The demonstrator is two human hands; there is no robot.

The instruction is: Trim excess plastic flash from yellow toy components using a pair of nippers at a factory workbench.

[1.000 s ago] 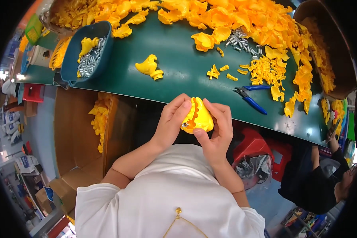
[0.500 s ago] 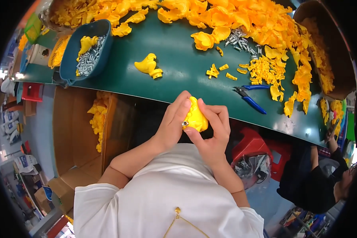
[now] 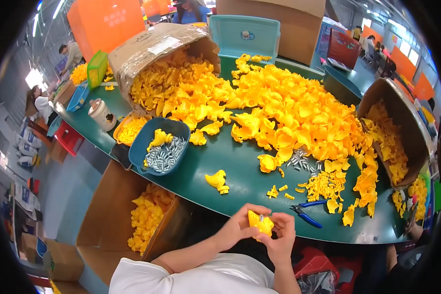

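Note:
Between my two hands, just past the table's near edge, is a yellow molded plastic part (image 3: 262, 226) with a small metal cylinder (image 3: 261, 217) showing at its top. My left hand (image 3: 234, 227) pinches it from the left. On the other side, the fingers and thumb of my right hand (image 3: 281, 234) close round it. A similar yellow part (image 3: 216, 181) lies alone on the green table (image 3: 196, 201). Blue-handled cutters (image 3: 310, 219) rest to the right of my hands. Farther left, a dark blue basin (image 3: 134, 149) holds many metal cylinders (image 3: 166, 156) and a yellow part.
A big heap of yellow shells (image 3: 299, 112) covers the table's far side, between a tipped carton (image 3: 157, 44) and another carton (image 3: 419, 117). Below the left edge, an open carton (image 3: 100, 210) contains yellow parts. Small yellow pieces (image 3: 323, 185) lie near the cutters. A person's arm (image 3: 416, 231) reaches in at right.
The view has tilted up, bringing more of the table and room into sight. Both hands still hold the yellow part, now turned so its metal cylinder faces upward.

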